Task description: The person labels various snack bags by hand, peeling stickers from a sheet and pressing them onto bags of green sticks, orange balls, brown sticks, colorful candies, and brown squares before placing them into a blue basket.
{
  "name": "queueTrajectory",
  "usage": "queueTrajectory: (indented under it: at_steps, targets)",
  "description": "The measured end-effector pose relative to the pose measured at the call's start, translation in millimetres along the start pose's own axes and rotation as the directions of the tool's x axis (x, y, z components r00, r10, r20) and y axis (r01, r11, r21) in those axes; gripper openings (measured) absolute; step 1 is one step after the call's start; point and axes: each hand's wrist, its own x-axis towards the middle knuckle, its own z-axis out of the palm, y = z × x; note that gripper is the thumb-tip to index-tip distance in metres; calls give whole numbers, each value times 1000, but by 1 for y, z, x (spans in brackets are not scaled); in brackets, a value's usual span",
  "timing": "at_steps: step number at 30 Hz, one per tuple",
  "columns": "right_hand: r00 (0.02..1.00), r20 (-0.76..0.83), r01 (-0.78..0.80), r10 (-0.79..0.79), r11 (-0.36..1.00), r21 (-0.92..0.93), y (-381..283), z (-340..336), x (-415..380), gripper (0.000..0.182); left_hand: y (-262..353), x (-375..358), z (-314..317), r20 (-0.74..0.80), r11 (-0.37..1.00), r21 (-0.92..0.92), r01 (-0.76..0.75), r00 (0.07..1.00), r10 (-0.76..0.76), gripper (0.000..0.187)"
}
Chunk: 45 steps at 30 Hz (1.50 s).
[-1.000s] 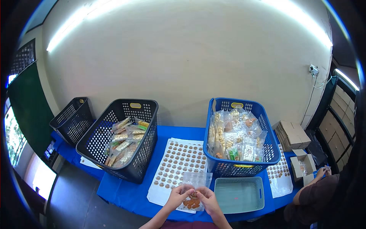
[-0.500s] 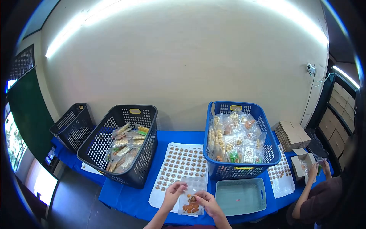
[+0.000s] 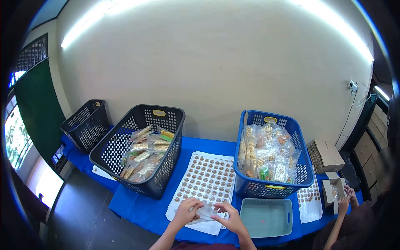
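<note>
Both hands, left hand (image 3: 186, 210) and right hand (image 3: 230, 217), have lowered the snack packet (image 3: 205, 213) flat at the table's (image 3: 141, 210) front edge, fingers clamped on it.

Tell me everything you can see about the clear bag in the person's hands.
The bag is a small pouch of thin, clear, glossy plastic. It lies nearly flat and tilted, low over the near edge of the sticker sheet on the blue table. The left hand pinches its left end and the right hand grips its right end. A small orange-brown patch shows by the left fingers; what it is cannot be told. Any seal or opening is too small to make out.
</note>
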Motion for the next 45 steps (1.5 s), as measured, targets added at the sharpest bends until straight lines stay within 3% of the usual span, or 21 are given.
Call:
queueTrajectory:
  at_steps: [2, 5, 6, 10, 12, 17, 23, 26, 28, 29, 31, 32, 34, 35, 37, 39, 40, 41, 43, 44, 45]
  targets:
    - [1000, 5, 2, -2, 999, -44, 6, 14, 5, 23, 2, 4, 4, 85, 995, 52, -90, 993, 85, 8]
    - [997, -79, -22, 16, 997, -77, 7, 33, 15, 12, 3, 12, 0, 79, 996, 68, -59, 995, 54, 8]
    - [995, -96, -42, 36, 997, -64, 3, 36, 18, 12, 0, 13, -2, 43, 1000, 9, -6, 999, 6, 8]
    - [982, -165, -102, 90, 993, -66, 6, 60, 28, 15, -10, 25, -9, -107, 990, 61, -127, 985, 133, 7]
    - [991, -117, -88, 68, 982, -170, 7, 68, 32, 17, -11, 34, -19, -187, 994, 91, -63, 979, 79, 8]
    - [986, -122, -125, 115, 989, -77, -5, 85, 40, 17, -16, 44, -36, -325, 989, 150, -8, 944, 57, 12]
    - [982, -144, -127, 123, 992, -19, -4, 81, 29, 16, -24, 49, -27, -298, 999, 53, 10, 954, 7, 15]
    - [981, -122, -145, 151, 988, 56, -5, 66, 14, 13, -24, 56, -20, -249, 999, -24, 22, 968, -28, 17]
    - [984, -76, -159, 162, 986, 45, 1, 52, -1, 10, -23, 63, -15, -218, 968, -221, 117, 962, -166, 18]
    - [979, -153, -131, 132, 991, 14, 0, 46, -6, 10, -22, 66, -14, -193, 936, -311, 165, 953, -232, 19]
    - [951, -303, -79, 58, 995, -57, -6, 31, -12, 14, -15, 68, -6, -30, 901, -378, 211, 970, -240, 20]
    - [954, -298, -64, 23, 990, -127, -14, 20, -14, 26, -7, 66, 2, 62, 869, -421, 262, 964, -260, 19]
    - [959, -275, -31, -72, 935, -352, -29, 6, -19, 35, -13, 58, 25, 240, 816, -472, 334, 939, -245, 18]
    - [960, -253, -13, -116, 889, -458, -32, 1, -23, 39, -11, 53, 35, 368, 821, -382, 423, 885, -285, 20]
    - [976, -183, 8, -115, 866, -499, -28, -4, -33, 27, -7, 44, 57, 561, 781, -340, 524, 780, -278, 22]
    - [981, -156, 19, -115, 860, -510, -24, -7, -44, 19, -8, 34, 78, 607, 817, -337, 468, 771, -191, 22]
    - [966, -211, 12, -148, 843, -537, -23, -8, -47, 10, -3, 36, 81, 596, 947, -279, 161, 802, 39, 21]
    - [967, -230, -32, -110, 842, -539, -18, -12, -52, 9, 4, 38, 82, 581, 983, -171, -61, 800, 151, 21]
    - [964, -263, -117, -34, 835, -537, -6, -23, -62, 9, 15, 41, 78, 530, 978, -31, -204, 826, 190, 22]
    - [939, -338, -123, -63, 856, -503, -4, -30, -62, 7, 17, 43, 77, 548, 976, -218, 14, 829, 110, 22]
    - [926, -375, -148, -39, 877, -458, -1, -35, -64, 7, 22, 44, 77, 568, 974, -228, -17, 810, 147, 22]
